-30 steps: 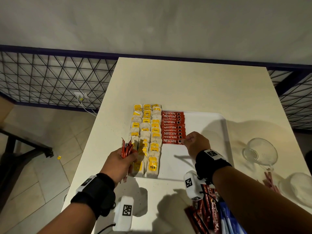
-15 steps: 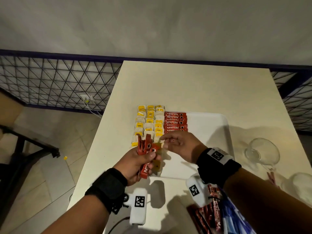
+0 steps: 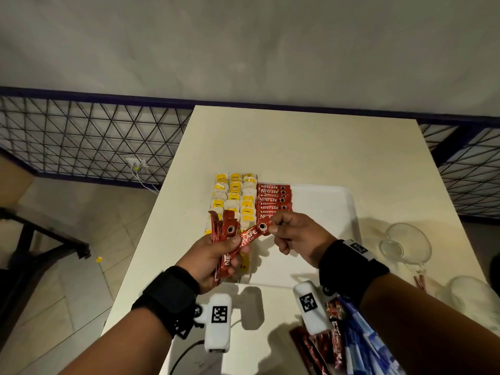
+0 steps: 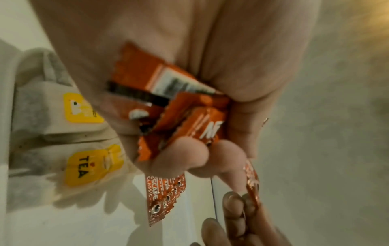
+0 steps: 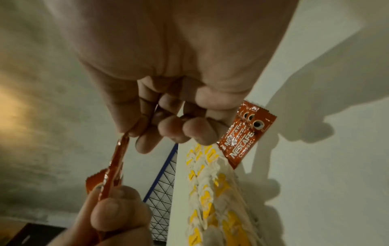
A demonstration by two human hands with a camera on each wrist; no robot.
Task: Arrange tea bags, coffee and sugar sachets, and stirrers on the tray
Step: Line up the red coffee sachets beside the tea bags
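Right now the left hand (image 3: 213, 255) grips a loose fan of coffee sachets (image 3: 224, 234) above the tray (image 3: 324, 212); the right hand (image 3: 295, 236) pinches one sachet (image 3: 253, 235) free. Tugging could spill others onto the tea bags (image 3: 234, 196).

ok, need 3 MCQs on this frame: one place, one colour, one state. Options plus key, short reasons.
1. Where do the tea bags lie on the tray?
A. left part
B. right part
C. off the tray

2. What colour are the tea bag tags?
A. blue
B. yellow
C. green

3. What is the right hand doing?
A. resting flat on the table
B. pinching one end of a coffee sachet
C. holding a glass bowl

Key:
1 A, the bags lie left of the laid coffee row.
2 B, yellow tags show in every view.
3 B, its fingertips pinch the sachet, whose other end the left hand holds with its bundle.
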